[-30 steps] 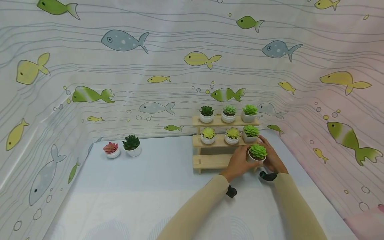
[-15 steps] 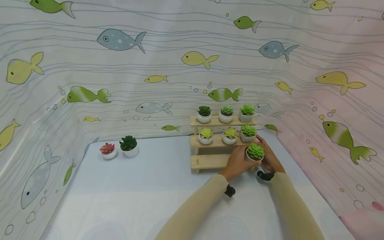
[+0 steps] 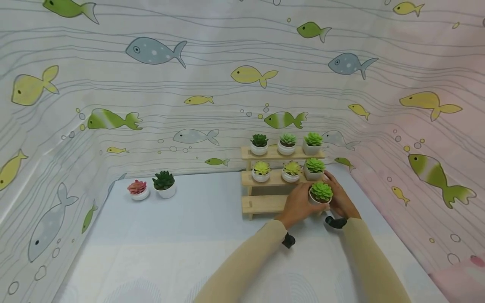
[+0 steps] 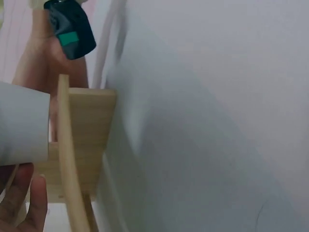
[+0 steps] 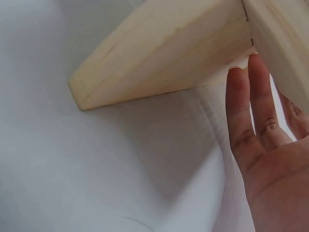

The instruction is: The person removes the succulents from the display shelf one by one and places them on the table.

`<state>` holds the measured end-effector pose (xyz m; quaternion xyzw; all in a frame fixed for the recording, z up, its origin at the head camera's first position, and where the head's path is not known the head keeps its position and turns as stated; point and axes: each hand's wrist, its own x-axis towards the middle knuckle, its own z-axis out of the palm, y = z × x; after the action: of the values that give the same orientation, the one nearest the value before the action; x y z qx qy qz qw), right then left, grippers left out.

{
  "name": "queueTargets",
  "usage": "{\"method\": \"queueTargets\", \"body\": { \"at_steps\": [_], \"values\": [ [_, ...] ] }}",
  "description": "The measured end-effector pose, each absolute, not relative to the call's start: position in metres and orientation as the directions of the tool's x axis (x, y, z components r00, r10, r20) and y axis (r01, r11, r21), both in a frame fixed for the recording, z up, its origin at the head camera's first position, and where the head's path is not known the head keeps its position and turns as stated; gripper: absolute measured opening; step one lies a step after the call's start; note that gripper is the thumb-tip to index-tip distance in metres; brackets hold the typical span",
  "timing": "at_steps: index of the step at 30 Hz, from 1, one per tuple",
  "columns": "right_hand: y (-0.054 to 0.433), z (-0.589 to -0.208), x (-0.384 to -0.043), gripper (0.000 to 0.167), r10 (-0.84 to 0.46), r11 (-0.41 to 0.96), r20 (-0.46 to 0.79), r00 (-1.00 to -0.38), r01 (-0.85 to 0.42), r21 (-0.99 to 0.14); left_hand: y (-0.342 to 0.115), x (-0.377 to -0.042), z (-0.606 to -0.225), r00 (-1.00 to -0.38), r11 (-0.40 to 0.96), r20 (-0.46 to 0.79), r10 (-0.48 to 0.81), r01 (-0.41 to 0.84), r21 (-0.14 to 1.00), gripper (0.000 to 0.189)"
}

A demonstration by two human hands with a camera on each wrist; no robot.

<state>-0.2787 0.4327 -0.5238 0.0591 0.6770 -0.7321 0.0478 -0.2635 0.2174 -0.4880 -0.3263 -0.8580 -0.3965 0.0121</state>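
The held green plant (image 3: 321, 191) is at the right end of the wooden stand (image 3: 247, 179), by its lowest shelf (image 3: 263, 204); whether they touch, one cannot tell. The left hand (image 3: 297, 204) grips the pot with thumb and fingers. The right hand (image 3: 342, 201), its visible fingers nearly straight, is beside the stand's right end. Placing seems the present step; next probably calls for level settling, then gentle letting go. Left of the stand, well apart, are a red plant (image 3: 138, 190) and a dark plant (image 3: 164, 185).

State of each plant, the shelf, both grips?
Left grip: pinching held plant
Right grip: extended, by shelf
Held plant: upright, contact with shelf unclear
Shelf: standing, partly filled
Top plants: three, upright
Middle plants: three, upright
Red plant: upright on table
Dark plant beside it: upright on table
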Motion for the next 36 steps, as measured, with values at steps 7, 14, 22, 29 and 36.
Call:
{"method": "queueTargets", "body": {
  "at_steps": [7, 14, 22, 29, 36],
  "values": [
    [0.433, -0.524, -0.279, 0.072, -0.022, -0.091, -0.122, -0.992, 0.124, -0.988, 0.199, -0.262, -0.473, -0.776, 0.452, 0.337, 0.534, 0.598, 0.661, 0.075],
    [0.437, -0.528, -0.279, 0.072, -0.031, -0.09, -0.109, -0.994, 0.112, -0.99, 0.18, -0.262, -0.465, -0.798, 0.404, 0.35, 0.49, 0.564, 0.72, 0.078],
    [0.433, -0.526, -0.277, 0.07, -0.011, -0.061, -0.114, -0.993, 0.115, -0.991, 0.159, -0.259, -0.462, -0.801, 0.373, 0.357, 0.481, 0.556, 0.743, 0.08],
    [0.432, -0.521, -0.276, 0.067, -0.021, -0.067, -0.098, -0.995, 0.099, -0.993, 0.141, -0.257, -0.459, -0.797, 0.366, 0.379, 0.47, 0.567, 0.738, 0.081],
    [0.43, -0.521, -0.273, 0.067, -0.016, -0.038, -0.098, -0.995, 0.099, -0.994, 0.121, -0.254, -0.459, -0.802, 0.364, 0.377, 0.463, 0.56, 0.745, 0.076]
  ]
}}
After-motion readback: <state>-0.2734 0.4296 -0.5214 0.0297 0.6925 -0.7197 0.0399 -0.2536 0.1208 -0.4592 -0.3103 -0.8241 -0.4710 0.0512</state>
